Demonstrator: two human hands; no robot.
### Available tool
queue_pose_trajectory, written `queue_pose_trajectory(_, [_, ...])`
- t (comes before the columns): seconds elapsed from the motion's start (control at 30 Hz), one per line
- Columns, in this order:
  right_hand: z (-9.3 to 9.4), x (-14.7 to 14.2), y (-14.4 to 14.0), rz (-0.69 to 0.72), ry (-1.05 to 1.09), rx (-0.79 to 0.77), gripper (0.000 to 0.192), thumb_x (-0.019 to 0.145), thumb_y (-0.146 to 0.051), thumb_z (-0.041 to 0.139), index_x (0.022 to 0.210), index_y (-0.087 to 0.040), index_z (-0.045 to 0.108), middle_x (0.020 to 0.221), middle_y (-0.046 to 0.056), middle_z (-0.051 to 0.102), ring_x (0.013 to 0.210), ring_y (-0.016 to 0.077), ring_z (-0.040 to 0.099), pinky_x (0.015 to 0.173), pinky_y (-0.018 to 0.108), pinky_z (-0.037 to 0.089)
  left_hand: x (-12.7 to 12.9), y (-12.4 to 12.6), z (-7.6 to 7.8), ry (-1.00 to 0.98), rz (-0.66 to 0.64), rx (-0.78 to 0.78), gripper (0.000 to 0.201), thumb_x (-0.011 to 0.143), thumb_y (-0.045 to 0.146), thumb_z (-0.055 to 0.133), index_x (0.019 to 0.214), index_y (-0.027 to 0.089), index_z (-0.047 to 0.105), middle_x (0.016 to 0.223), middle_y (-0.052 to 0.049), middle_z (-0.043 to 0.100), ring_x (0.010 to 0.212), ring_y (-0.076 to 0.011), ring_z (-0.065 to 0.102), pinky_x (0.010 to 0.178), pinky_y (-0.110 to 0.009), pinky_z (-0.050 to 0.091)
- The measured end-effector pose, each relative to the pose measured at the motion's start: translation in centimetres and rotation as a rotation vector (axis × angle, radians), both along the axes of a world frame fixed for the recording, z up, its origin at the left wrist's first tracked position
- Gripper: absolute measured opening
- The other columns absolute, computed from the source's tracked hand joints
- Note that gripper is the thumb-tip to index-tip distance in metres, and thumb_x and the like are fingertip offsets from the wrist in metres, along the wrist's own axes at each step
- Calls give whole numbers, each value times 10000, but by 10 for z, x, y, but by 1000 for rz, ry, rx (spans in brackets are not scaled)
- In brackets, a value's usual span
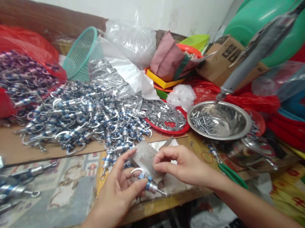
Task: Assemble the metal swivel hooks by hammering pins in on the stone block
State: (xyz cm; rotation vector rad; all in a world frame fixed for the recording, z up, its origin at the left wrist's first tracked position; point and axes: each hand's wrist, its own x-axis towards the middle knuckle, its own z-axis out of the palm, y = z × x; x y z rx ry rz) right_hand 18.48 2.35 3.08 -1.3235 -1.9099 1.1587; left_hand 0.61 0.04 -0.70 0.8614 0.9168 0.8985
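While the left hand [119,192] pinches a small silver-and-blue metal swivel clip [149,184] between closed fingers, the right hand [180,164] grips a thin clear plastic bag [146,156] just above it. Clip: rigid, light, likely slick; hold its barrel. Bag: limp, flimsy.

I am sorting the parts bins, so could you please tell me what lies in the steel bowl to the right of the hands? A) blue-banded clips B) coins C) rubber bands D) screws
D: the steel bowl holds a small heap of screws on its left side.
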Motion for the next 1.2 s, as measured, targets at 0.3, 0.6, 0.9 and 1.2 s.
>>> queue_pose_trajectory(0.3, [-3,-2,9,156,-170,-45,98,766,-177,571,733,-169,663,618,-27,611,569,101,534,522,190,373,0,6,0,18,-31,-20,631,688,228,683,1220,210,344,699,31,622,595,-125,608,584,-248,493])
queue_pose_trajectory(0.6, [0,-20,17,229,-348,129,66,760,-166,606,756,-173,671,666,-20,635,636,104,546,571,196,346,1,10,-6,-25,12,28,693,608,186,727,1158,222,307,677,45,624,562,-151,635,535,-266,507])
queue_pose_trajectory(0.9, [2,-23,3,134,-391,185,84,764,-124,611,809,-150,677,749,17,652,689,120,569,618,208,378,2,8,-5,-27,42,26,700,609,184,716,1174,213,304,667,39,639,526,-125,612,513,-244,502])
queue_pose_trajectory(1.2, [1,-26,-3,70,-352,204,103,743,-89,553,784,-136,635,734,31,624,667,134,543,599,241,389,3,6,-5,-18,55,22,696,604,190,713,1179,198,320,658,44,624,506,-110,587,496,-230,490])
